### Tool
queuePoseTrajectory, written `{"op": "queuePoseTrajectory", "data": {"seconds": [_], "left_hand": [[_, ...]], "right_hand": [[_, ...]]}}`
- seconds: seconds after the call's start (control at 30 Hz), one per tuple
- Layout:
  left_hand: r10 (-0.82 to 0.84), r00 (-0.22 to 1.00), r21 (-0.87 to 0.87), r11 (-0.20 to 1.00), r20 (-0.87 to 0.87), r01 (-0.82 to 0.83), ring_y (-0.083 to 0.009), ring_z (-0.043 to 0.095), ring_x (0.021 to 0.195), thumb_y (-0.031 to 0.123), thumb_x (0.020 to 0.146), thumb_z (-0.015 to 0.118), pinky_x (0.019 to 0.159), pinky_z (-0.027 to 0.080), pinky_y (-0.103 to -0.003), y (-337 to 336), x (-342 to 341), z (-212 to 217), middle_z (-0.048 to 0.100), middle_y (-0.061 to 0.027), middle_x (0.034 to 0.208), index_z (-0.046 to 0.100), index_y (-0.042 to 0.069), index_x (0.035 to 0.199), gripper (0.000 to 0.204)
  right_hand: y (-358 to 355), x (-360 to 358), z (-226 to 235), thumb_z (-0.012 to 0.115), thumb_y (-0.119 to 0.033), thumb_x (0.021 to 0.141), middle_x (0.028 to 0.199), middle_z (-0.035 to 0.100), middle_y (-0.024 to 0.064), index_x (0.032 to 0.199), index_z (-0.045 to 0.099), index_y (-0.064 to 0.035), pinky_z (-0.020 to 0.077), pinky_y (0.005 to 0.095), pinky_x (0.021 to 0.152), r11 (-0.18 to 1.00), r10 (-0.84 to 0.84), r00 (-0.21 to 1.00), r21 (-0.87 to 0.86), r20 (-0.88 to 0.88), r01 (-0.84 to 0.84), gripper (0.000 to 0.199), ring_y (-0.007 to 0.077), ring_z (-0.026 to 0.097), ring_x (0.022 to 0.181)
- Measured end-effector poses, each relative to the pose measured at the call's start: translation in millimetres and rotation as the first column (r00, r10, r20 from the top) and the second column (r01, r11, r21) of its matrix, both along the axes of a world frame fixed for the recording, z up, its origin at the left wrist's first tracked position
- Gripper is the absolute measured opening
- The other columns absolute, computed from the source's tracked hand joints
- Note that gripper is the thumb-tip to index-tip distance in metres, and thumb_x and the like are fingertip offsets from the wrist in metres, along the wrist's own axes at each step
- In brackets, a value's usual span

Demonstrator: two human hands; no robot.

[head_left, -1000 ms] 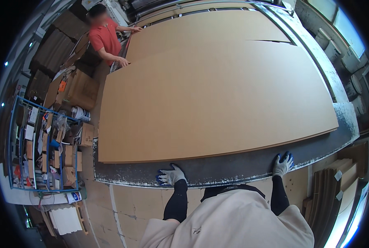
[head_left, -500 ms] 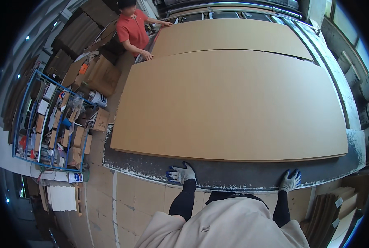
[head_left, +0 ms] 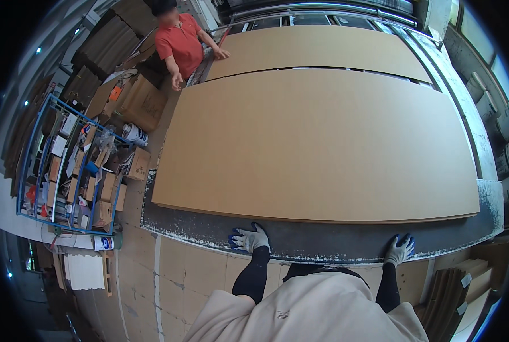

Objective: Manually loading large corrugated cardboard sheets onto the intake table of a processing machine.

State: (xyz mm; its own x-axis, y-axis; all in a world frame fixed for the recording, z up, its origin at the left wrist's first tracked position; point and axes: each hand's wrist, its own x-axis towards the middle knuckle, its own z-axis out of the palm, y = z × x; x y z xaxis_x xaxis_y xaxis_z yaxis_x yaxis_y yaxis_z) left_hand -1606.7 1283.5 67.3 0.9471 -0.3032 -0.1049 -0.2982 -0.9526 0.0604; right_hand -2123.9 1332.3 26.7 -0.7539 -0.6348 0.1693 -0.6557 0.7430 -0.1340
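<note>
cardboard stack (head_left: pixel 317 148) is laid on the dark table (head_left: pixel 328 242), just beyond the fingers of the left hand (head_left: pixel 252 239) and right hand (head_left: pixel 400 251). both sets of fingers are spread on the table's near edge, nothing gripped. farther from the fingers, a second sheet (head_left: pixel 323 48) is seen.

A workshop: large cardboard sheets (head_left: pixel 317 142), metal rollers (head_left: pixel 323 7), cluttered blue rack (head_left: pixel 90 119).

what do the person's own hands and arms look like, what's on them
The left hand and right hand wear matching pale grey gloves with dark blue on the fingers. Close-fitting black sleeves cover the forearms, below the loose, wide sleeves of a beige top.
</note>
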Motion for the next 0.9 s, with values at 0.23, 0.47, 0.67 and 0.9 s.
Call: {"op": "queuePoseTrajectory", "data": {"seconds": [0.23, 0.47, 0.67, 0.9], "left_hand": [[0.006, 1.0, -0.004, 1.0, 0.001, -0.006, -0.0426, 0.016, 0.144, 0.06, 0.087, 0.045, 0.114, 0.004, -0.057, 0, -1, 1, 0.017, -0.0324, 0.152, 0.021, 0.004, 0.15, 0.088], [0.012, 0.998, 0.032, 0.999, -0.064, -0.009, -0.0413, 0.011, 0.145, 0.061, 0.088, 0.044, 0.114, 0.003, -0.058, -7, -5, 9, 0.016, -0.0299, 0.154, 0.021, 0.006, 0.151, 0.086], [0.031, 0.998, 0.013, 0.999, -0.047, -0.03, -0.0416, 0.012, 0.145, 0.061, 0.088, 0.045, 0.114, 0.003, -0.058, 0, 0, 6, 0.016, -0.0297, 0.153, 0.023, 0.006, 0.15, 0.086], [0.023, 1.0, 0.021, 1.0, -0.011, -0.023, -0.0421, 0.013, 0.144, 0.061, 0.087, 0.045, 0.114, 0.003, -0.058, -1, 2, -7, 0.017, -0.0305, 0.153, 0.022, 0.006, 0.15, 0.086]], "right_hand": [[-1, -2, -4, 0.056, -0.051, 0.087, 0.149, 0.038, 0.0071, 0.141, 0.045, -0.016, 0.0155, 0.0484, 0.115, 1.0, 0.008, 1.0, 0.012, -0.018, -0.008, 0.065, 0.0284, 0.03, 0.139], [4, -5, -7, 0.056, -0.051, 0.087, 0.15, 0.038, 0.0073, 0.141, 0.044, -0.0153, 0.0156, 0.0481, 0.115, 1.0, -0.012, 1.0, 0.02, -0.013, 0.012, 0.066, 0.028, 0.029, 0.14], [0, -3, -7, 0.058, -0.049, 0.087, 0.149, 0.039, 0.0081, 0.141, 0.044, -0.0149, 0.0161, 0.0477, 0.115, 1.0, 0.011, 1.0, 0.004, -0.012, -0.011, 0.065, 0.0283, 0.031, 0.139], [-1, -1, -2, 0.058, -0.05, 0.086, 0.149, 0.039, 0.0097, 0.141, 0.045, -0.0166, 0.0161, 0.0494, 0.115, 1.0, 0.016, 1.0, -0.017, -0.002, -0.016, 0.065, 0.03, 0.032, 0.138]]}}
